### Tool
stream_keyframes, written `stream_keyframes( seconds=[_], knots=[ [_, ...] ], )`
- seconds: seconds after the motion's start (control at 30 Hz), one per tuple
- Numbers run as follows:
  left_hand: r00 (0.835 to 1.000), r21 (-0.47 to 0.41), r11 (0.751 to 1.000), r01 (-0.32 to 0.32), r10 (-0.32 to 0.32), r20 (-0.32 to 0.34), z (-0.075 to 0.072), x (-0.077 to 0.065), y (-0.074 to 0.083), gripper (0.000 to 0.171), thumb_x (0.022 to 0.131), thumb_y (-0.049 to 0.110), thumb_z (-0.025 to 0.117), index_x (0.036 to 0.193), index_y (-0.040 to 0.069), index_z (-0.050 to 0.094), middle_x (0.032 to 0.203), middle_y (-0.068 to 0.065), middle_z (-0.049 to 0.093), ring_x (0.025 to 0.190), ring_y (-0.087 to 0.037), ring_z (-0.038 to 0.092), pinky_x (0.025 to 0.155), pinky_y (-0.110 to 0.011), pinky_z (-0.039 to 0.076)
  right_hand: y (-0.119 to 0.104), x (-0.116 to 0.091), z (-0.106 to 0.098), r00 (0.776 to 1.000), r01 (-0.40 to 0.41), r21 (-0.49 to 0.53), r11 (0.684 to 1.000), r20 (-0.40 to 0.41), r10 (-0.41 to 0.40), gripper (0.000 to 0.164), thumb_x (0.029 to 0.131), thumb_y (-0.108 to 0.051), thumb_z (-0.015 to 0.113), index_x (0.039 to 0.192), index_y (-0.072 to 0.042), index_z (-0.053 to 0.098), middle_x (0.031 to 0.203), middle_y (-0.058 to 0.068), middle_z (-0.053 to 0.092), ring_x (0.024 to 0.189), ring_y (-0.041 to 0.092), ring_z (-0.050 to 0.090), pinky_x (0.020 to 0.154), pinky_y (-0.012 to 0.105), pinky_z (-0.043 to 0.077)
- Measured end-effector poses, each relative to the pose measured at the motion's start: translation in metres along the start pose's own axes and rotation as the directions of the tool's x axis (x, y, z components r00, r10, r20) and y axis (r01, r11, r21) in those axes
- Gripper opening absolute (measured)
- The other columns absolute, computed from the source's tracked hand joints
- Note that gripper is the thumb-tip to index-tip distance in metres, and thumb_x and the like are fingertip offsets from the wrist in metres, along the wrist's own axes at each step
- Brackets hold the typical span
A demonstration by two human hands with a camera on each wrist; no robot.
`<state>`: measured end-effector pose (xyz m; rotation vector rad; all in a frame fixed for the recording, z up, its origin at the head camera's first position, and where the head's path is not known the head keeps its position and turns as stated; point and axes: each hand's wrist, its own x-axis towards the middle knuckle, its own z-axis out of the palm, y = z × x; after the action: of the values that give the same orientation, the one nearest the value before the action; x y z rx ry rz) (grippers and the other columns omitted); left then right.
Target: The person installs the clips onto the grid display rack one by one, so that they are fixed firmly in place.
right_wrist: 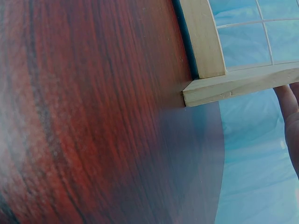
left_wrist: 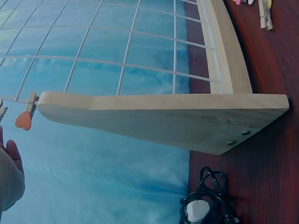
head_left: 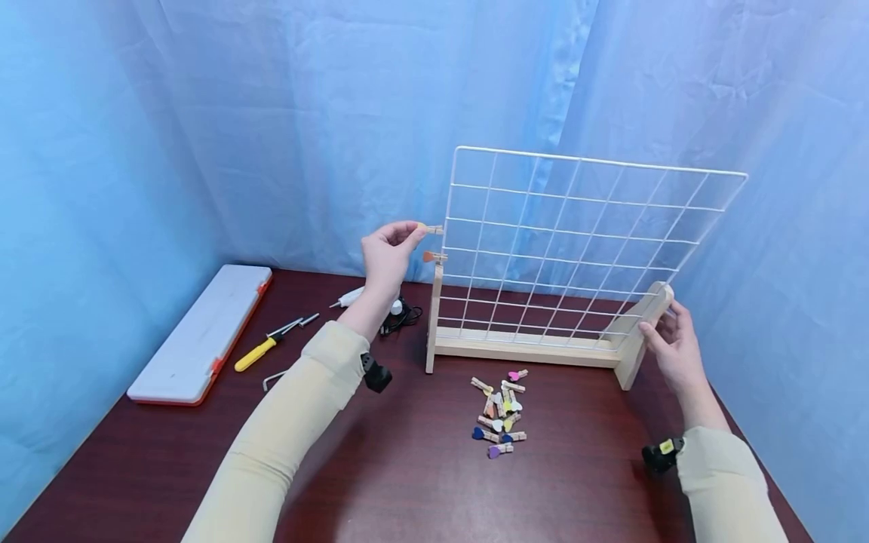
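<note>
A white wire grid [head_left: 580, 159] stands in a wooden stand [head_left: 526, 347] on the dark red table. At the grid's left edge, my left hand [head_left: 385, 260] pinches a small wooden clothespin [head_left: 434, 229] with a yellow end, its tip right at the wire. Just below it, a clothespin with an orange heart [left_wrist: 23, 120] is clipped at the top of the stand's left side piece [left_wrist: 154, 103]. My right hand [head_left: 679, 354] grips the stand's right side piece [head_left: 634, 351], thumb in front and the other fingers partly hidden behind it.
Several heart clothespins [head_left: 489, 424] lie in a loose pile before the stand. To the left are a white case [head_left: 200, 332] with orange edges, a yellow-handled screwdriver [head_left: 254, 354] and a bent metal key [head_left: 271, 379]. A black cable [left_wrist: 212, 186] lies beside the stand's left side.
</note>
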<state>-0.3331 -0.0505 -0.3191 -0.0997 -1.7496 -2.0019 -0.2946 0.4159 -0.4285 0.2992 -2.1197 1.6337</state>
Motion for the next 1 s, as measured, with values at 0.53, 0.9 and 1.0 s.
stream_keyframes(
  seconds=[0.53, 0.9, 1.0],
  knots=[
    [0.995, -0.057, 0.998, -0.016, 0.022, 0.100, 0.004, -0.020, 0.020, 0.021, 0.079, 0.015, 0.067, 0.094, 0.000, 0.068, 0.078, -0.008, 0.065, 0.072, -0.038, 0.062, 0.074, -0.041, 0.053, -0.005, 0.000, 0.002, 1.000, -0.009, -0.038, 0.999, -0.016, 0.009, 0.060, 0.086, 0.000, 0.054, 0.137, -0.019, 0.029, 0.116, -0.008, 0.050, 0.096, 0.001, 0.052, 0.066, 0.009, 0.048],
    [0.988, 0.037, 0.998, -0.060, 0.054, 0.143, -0.002, -0.025, 0.020, 0.022, 0.080, 0.020, 0.066, 0.099, 0.008, 0.067, 0.094, -0.016, 0.064, 0.074, -0.028, 0.064, 0.074, -0.027, 0.052, -0.005, 0.001, 0.001, 1.000, 0.010, 0.028, 1.000, -0.010, -0.010, 0.059, 0.086, 0.002, 0.054, 0.137, -0.017, 0.030, 0.114, -0.008, 0.052, 0.094, 0.002, 0.054, 0.065, 0.009, 0.049],
    [0.985, 0.080, 0.989, -0.127, 0.116, 0.124, -0.007, -0.028, 0.020, 0.025, 0.079, 0.023, 0.068, 0.102, 0.011, 0.066, 0.095, -0.011, 0.062, 0.073, -0.028, 0.058, 0.062, -0.024, 0.048, -0.005, 0.000, 0.002, 1.000, 0.000, 0.019, 1.000, -0.006, 0.001, 0.059, 0.086, 0.001, 0.054, 0.137, -0.018, 0.030, 0.114, -0.008, 0.050, 0.096, 0.003, 0.053, 0.065, 0.009, 0.049]
  ],
)
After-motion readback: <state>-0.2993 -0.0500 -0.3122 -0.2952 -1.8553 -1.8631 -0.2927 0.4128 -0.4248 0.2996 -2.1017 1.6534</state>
